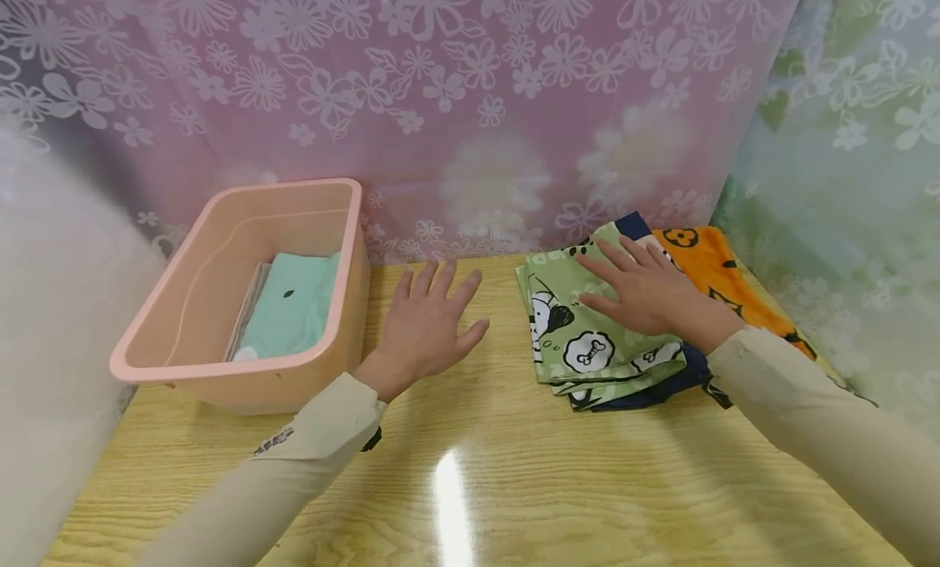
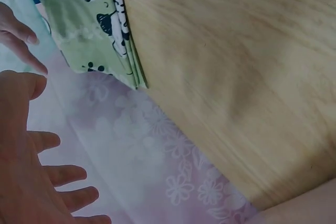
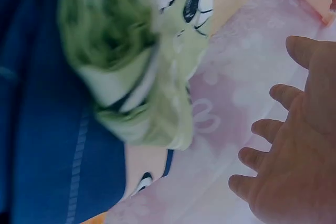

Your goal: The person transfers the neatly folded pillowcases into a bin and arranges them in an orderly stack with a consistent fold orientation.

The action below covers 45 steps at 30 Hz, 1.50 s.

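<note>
My right hand (image 1: 646, 290), fingers spread and nearly straight, overlaps a folded green cloth (image 1: 565, 322) with a cartoon dog and bone print in the head view. In the right wrist view, a gap shows between those fingers and the green cloth (image 3: 173, 98). Beneath it lies a navy cloth (image 3: 47, 129) with a pale patch. My left hand (image 1: 429, 322) is held palm down over the wooden table, between the green cloth and a pink plastic tub (image 1: 352, 298). Its fingers are spread too, with nothing in them; the left wrist view shows the same spread fingers (image 2: 73, 174).
Inside the tub, at the left, lie a folded mint-green cloth (image 1: 294, 306) and a greyish one beside it. An orange cloth (image 1: 723, 265) with dark motifs lies at the right, partly under the pile. Flowered curtains (image 1: 470, 126) hang along the table's back and sides.
</note>
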{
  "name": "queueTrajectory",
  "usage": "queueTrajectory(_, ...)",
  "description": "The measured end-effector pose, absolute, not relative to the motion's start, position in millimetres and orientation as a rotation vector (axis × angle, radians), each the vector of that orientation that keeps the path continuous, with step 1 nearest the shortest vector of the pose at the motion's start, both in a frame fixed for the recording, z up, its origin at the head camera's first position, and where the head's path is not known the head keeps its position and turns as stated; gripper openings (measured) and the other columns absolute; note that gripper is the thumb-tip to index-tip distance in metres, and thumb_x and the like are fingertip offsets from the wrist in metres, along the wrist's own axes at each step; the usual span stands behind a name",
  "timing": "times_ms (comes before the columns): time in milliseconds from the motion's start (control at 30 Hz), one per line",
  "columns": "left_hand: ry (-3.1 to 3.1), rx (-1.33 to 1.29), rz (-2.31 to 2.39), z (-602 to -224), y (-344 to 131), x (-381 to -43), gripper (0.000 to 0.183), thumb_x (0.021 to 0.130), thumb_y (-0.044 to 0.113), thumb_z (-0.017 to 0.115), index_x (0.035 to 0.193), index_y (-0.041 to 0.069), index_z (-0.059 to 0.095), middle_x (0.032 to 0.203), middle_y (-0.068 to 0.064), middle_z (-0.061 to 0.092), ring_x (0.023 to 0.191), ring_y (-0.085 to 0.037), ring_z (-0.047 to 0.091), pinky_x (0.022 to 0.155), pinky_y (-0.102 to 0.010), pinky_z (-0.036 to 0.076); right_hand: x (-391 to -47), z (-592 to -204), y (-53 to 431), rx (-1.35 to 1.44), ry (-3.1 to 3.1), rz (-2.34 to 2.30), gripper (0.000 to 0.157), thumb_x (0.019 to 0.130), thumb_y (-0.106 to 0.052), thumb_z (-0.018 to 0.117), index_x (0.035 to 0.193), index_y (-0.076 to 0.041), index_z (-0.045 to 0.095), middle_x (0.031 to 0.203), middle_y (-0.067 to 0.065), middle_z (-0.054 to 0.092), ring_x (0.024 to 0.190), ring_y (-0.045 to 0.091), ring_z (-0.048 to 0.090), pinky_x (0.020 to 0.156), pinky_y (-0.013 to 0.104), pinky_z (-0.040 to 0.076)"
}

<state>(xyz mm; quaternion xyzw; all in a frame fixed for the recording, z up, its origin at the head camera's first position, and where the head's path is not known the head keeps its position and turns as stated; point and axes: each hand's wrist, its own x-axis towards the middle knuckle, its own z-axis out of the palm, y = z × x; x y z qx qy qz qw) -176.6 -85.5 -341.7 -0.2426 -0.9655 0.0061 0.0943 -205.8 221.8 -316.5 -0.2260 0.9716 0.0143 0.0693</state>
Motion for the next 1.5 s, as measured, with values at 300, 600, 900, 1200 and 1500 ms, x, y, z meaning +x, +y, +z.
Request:
queueTrajectory(300, -2.923, -0.735, 0.037, -360.0, -73.1, -185.3, 0.064, 0.096, 0.059, 0.036, 0.15, 0.024, 0.033, 0.151, -0.013, 0.03, 0.137, -0.034, 0.026, 0.108, -0.056, 0.021, -199.1, -325.7, 246.2, -0.605, 2.967, 0.06, 0.069, 0.099, -0.051, 0.041, 0.153, -0.014, 0.021, 0.155, 0.023, 0.012, 0.139, 0.047, 0.007, 0.108, 0.063, 0.007)
queueTrajectory(600, -3.0, -0.728, 0.099, -369.3, -63.9, -189.6, 0.065, 0.096, 0.06, 0.031, 0.151, 0.027, 0.028, 0.154, -0.013, 0.024, 0.141, -0.033, 0.018, 0.11, -0.056, 0.014, -191.2, -329.8, 261.3, -0.496, 2.989, 0.055, 0.072, 0.098, -0.056, 0.037, 0.153, -0.013, 0.02, 0.155, 0.024, 0.01, 0.138, 0.049, 0.004, 0.108, 0.062, 0.003)
queueTrajectory(900, -3.08, -0.728, 0.072, -380.2, -50.1, -195.8, 0.067, 0.095, 0.063, 0.029, 0.152, 0.029, 0.025, 0.156, -0.012, 0.017, 0.143, -0.033, 0.01, 0.111, -0.057, 0.011, -192.0, -330.1, 271.4, -0.458, 2.948, -0.106, 0.075, 0.099, -0.053, 0.04, 0.153, -0.007, 0.016, 0.153, 0.029, 0.007, 0.138, 0.048, 0.003, 0.108, 0.061, 0.002)
queueTrajectory(1200, -3.197, -0.685, -0.391, -385.8, -41.8, -202.0, 0.064, 0.098, 0.057, 0.031, 0.152, 0.024, 0.025, 0.155, -0.012, 0.02, 0.14, -0.035, 0.018, 0.104, -0.055, 0.03, -203.9, -321.1, 279.5, -0.473, 2.808, -0.579, 0.076, 0.102, -0.044, 0.04, 0.15, 0.006, 0.009, 0.152, 0.032, 0.008, 0.136, 0.051, 0.011, 0.105, 0.065, 0.013)
queueTrajectory(1500, -3.19, -0.601, -1.003, -387.5, -39.1, -211.4, 0.06, 0.1, 0.046, 0.041, 0.15, 0.014, 0.031, 0.15, -0.011, 0.033, 0.136, -0.033, 0.031, 0.106, -0.05, 0.031, -208.8, -318.9, 287.3, -0.353, 2.696, -0.837, 0.074, 0.102, -0.047, 0.033, 0.149, 0.006, 0.011, 0.152, 0.03, 0.015, 0.133, 0.049, 0.024, 0.103, 0.063, 0.023)
